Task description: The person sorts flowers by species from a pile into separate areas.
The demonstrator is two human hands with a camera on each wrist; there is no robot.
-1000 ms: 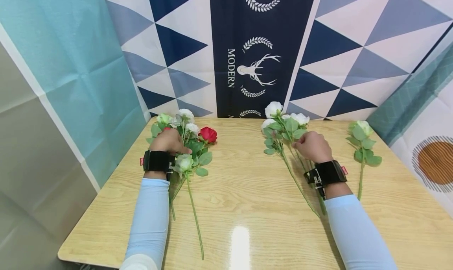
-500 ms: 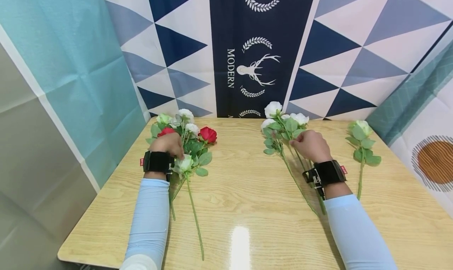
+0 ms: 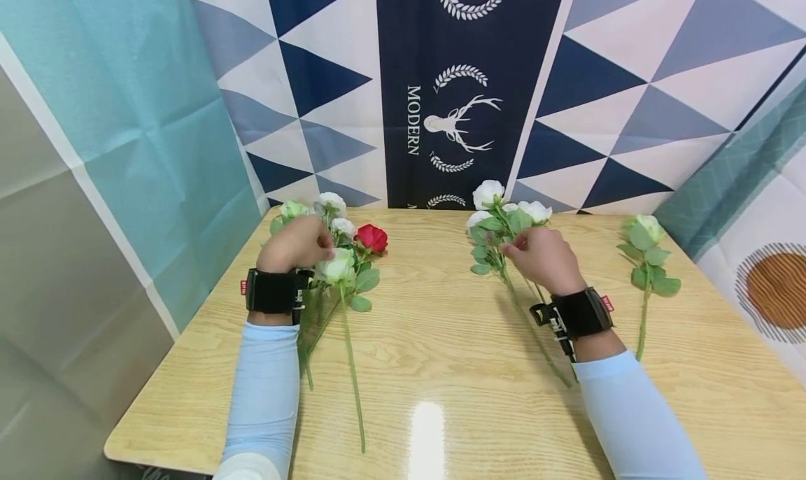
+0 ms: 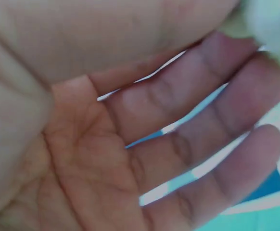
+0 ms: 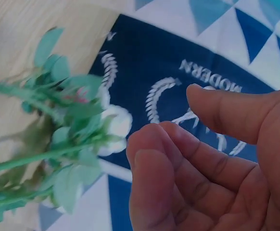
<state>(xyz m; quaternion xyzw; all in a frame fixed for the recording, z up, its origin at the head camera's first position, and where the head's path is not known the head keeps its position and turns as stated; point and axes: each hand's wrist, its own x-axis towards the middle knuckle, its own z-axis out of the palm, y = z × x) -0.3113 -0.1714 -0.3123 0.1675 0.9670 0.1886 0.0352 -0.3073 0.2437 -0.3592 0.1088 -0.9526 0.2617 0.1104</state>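
In the head view, my left hand [image 3: 294, 244] pinches the bloom of a pale green-white rose [image 3: 340, 266], whose stem hangs toward the table's front. The left wrist view shows my thumb and index finger meeting at a blurred pale bloom [image 4: 274, 26], the other fingers spread. Beneath that hand lies a bunch with a red rose [image 3: 371, 238] and white roses [image 3: 332, 202], partly hidden. My right hand [image 3: 546, 257] is beside a second bunch of white roses [image 3: 488, 194]. Its thumb and fingers stand apart around nothing in the right wrist view, with leafy stems [image 5: 77, 144] to the left.
A single pale green rose [image 3: 646, 228] lies at the right side of the wooden table [image 3: 434, 340]. Patterned cloth [image 3: 460, 116] hangs along the back edge, and a teal and grey curtain [image 3: 151, 130] borders the left.
My left hand has shifted slightly back and raised the pale green-white rose's bloom, its stem end moving a little. My right hand has moved left, nearer the white roses' stems.
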